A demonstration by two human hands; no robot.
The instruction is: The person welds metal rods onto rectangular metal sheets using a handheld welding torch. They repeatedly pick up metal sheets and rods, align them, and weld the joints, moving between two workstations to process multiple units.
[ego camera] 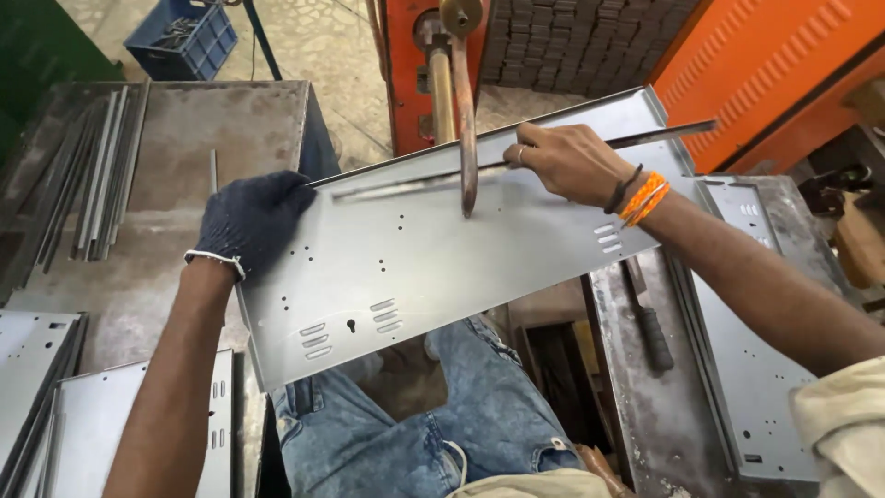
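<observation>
Here, a gloved left hand (pixel 251 221) grips one end of a punched grey sheet-metal panel (pixel 442 267) held over the lap under a spot welder's copper arm (pixel 464 120), while the bare right hand (pixel 567 161) pinches a thin metal strip (pixel 516 161) along its far edge, finished-looking panels (pixel 756 369) stacked alongside.

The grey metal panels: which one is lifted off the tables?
The large slotted panel, gripped between the gloved left hand and bare right hand; the other panels lie flat on tables.

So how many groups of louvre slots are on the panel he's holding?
3: two side by side near the lower edge of the sheet metal panel, one beside the right hand. None seem hidden.
</observation>
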